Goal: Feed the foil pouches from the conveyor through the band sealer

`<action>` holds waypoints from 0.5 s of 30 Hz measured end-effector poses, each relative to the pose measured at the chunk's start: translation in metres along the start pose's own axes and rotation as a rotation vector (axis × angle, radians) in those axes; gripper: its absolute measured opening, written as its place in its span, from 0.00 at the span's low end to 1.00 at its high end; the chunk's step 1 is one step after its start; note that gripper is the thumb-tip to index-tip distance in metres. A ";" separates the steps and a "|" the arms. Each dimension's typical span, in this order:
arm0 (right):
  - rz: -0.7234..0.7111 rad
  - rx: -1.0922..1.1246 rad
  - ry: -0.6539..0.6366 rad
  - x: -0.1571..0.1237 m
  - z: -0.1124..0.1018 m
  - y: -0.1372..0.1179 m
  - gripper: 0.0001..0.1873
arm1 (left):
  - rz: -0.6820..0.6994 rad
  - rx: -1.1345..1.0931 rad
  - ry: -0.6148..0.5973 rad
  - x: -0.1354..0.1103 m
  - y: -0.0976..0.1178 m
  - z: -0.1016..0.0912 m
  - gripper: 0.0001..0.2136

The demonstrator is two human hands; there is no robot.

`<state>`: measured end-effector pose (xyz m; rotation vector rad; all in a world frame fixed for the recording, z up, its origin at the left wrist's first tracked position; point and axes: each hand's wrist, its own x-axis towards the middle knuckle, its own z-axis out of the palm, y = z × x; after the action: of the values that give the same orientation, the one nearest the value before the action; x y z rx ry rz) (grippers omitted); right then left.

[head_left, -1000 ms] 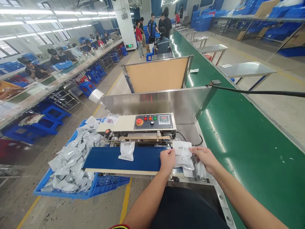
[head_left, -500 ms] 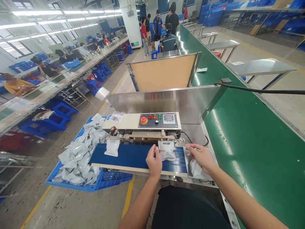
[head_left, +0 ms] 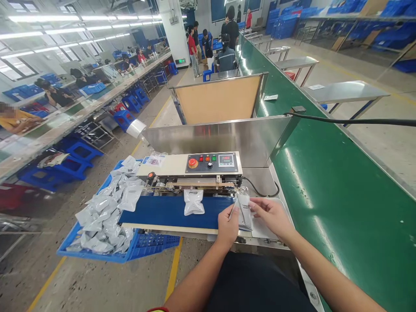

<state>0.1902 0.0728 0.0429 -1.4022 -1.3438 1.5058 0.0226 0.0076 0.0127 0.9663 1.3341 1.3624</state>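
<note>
My left hand (head_left: 227,225) and my right hand (head_left: 271,215) both pinch a small silver pouch (head_left: 243,211), held between them at the right end of the blue belt (head_left: 169,212) of a band sealing machine (head_left: 195,167). Another silver pouch (head_left: 193,202) rides on the belt under the sealing head, left of my hands. A third pouch (head_left: 130,199) hangs at the belt's left end over a blue crate (head_left: 143,247) heaped with sealed pouches.
A steel tray (head_left: 268,229) lies under my right hand. A long green conveyor (head_left: 325,182) runs along the right. A black cable (head_left: 351,122) crosses above it. Behind the machine stand a steel hopper (head_left: 221,138) and a wooden panel (head_left: 217,99). People work at benches far left and stand at the back.
The pouch my left hand had laid on the belt has travelled left. My right hand picked a new pouch from the tray, and both hands now hold it. The earlier pouch reached the crate end.
</note>
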 end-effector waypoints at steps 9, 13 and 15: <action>0.152 0.262 0.109 -0.005 0.005 0.016 0.36 | 0.061 0.216 0.010 0.011 0.006 0.010 0.19; 0.170 0.334 0.074 -0.008 0.006 0.024 0.35 | 0.083 0.270 -0.041 0.018 0.002 0.009 0.23; 0.173 0.335 0.090 -0.008 0.006 0.029 0.35 | 0.059 0.227 -0.020 0.021 -0.005 0.009 0.22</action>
<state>0.1910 0.0567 0.0172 -1.3755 -0.8846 1.6680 0.0272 0.0296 0.0070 1.1760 1.4778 1.2593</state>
